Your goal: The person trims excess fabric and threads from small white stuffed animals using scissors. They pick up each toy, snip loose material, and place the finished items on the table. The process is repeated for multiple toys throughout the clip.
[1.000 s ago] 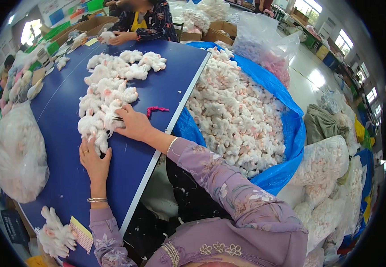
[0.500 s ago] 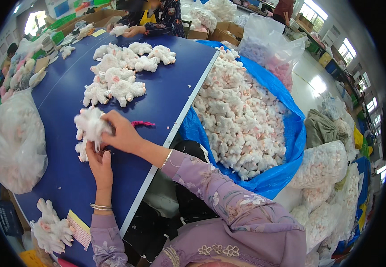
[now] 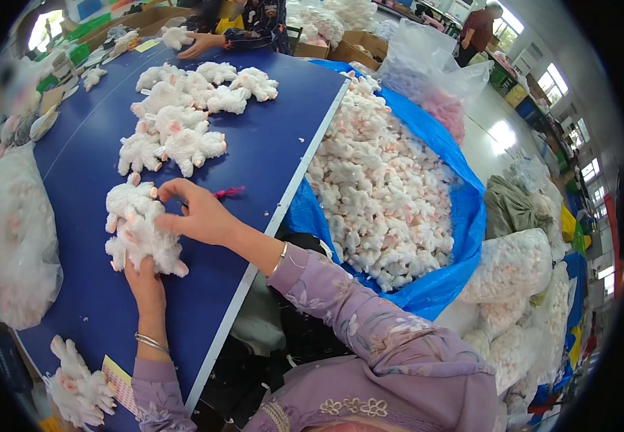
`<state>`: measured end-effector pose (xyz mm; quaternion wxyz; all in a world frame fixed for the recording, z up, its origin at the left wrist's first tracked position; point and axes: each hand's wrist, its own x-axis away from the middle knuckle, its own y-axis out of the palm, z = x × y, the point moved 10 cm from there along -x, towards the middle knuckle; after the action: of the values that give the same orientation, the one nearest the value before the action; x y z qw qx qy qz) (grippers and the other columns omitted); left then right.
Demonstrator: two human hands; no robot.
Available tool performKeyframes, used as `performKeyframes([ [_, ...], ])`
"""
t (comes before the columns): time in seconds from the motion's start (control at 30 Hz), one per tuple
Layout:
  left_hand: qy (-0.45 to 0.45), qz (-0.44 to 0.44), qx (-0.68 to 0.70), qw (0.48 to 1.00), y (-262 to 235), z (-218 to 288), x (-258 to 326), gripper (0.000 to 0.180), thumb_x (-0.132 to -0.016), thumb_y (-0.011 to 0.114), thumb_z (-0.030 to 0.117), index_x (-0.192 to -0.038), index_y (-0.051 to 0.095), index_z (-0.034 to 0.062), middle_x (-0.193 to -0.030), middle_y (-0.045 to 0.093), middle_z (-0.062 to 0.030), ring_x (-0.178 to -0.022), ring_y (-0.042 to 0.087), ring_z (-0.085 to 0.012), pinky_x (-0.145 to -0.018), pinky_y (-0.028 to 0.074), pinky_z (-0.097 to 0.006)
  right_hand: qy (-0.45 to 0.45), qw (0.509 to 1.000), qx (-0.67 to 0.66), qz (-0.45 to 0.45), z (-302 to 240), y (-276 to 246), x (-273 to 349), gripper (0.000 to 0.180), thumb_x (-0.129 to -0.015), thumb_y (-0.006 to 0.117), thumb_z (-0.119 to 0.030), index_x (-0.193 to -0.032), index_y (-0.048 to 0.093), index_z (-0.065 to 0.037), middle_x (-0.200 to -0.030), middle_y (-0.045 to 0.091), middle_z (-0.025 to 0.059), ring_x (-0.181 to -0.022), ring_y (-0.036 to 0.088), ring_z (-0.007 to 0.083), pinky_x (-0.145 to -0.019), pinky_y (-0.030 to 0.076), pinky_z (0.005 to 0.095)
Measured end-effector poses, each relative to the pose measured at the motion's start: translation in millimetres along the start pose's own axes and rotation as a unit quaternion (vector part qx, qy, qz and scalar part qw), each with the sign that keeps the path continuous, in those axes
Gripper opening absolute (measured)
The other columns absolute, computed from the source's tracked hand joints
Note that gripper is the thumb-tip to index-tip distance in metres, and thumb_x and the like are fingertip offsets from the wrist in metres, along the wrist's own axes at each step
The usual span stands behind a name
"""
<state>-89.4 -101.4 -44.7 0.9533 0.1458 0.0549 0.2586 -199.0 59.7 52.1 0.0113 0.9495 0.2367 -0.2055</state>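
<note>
Two fluffy white plush toys with pink feet lie close together on the blue table. My left hand grips the lower edge of the nearer plush toy, its fingertips hidden by the fur. Over the right side of the farther plush toy hovers my right hand, index finger and thumb apart, the thumb touching fur. A small dark spot shows between its fingers; I cannot make it out. Behind that hand lies a thin pink object, partly hidden.
Farther up the table sits a cluster of white plush toys. A blue sheet-lined container full of white plush pieces stands right of the table edge. At left are a clear plastic bag, a plush and a printed card. A co-worker's hand is at the far side.
The plush toy that both hands held up is now down beside the other one. My right fingers have come apart, while my left hand has shifted onto its lower edge.
</note>
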Motion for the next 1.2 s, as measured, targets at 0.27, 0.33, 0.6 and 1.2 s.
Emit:
performKeyframes([
  [0.27,-0.011,-0.085,0.055,0.995,2,-9,-9,0.051,-0.097,0.047,0.033,-0.133,0.039,-0.0028,-0.128,0.051,-0.0126,-0.114,0.054,-0.0243,-0.093,0.045,-0.04,0.034,0.997,-0.058,-0.041,13,12,10,0.03,-0.077,0.065,-0.025,-0.077,0.06,0.004,-0.069,0.062,0.017,-0.066,0.062,0.0204,-0.061,0.046,0.0371],
  [0.33,0.038,-0.093,-0.035,0.994,-9,-9,-10,0.05,-0.098,0.047,0.032,-0.132,0.039,-0.0042,-0.127,0.051,-0.014,-0.112,0.054,-0.0242,-0.092,0.045,-0.038,0.031,0.999,-0.028,-0.017,18,11,10,0.03,-0.074,0.065,-0.026,-0.072,0.06,0.004,-0.065,0.061,0.0196,-0.06,0.062,0.0249,-0.058,0.046,0.0385],
  [0.6,-0.043,-0.052,-0.137,0.988,36,28,19,0.019,-0.083,0.053,0.014,-0.096,0.061,0.0021,-0.083,0.061,-0.007,-0.068,0.057,-0.0155,-0.057,0.044,-0.025,0.055,0.989,-0.136,-0.014,15,5,20,0.025,-0.074,0.065,-0.02,-0.072,0.059,0.004,-0.062,0.062,0.0133,-0.058,0.063,0.0242,-0.055,0.047,0.0358],
  [1.2,-0.121,-0.009,0.019,0.992,-6,-17,10,0.046,-0.098,0.046,0.036,-0.132,0.04,0.0045,-0.107,0.059,-0.01,-0.086,0.06,-0.0207,-0.076,0.049,-0.033,0.098,0.965,-0.237,-0.048,31,0,-1,0.02,-0.081,0.062,-0.015,-0.068,0.053,-0.003,-0.061,0.053,-0.0002,-0.056,0.048,0.0071,-0.054,0.039,0.026],
])
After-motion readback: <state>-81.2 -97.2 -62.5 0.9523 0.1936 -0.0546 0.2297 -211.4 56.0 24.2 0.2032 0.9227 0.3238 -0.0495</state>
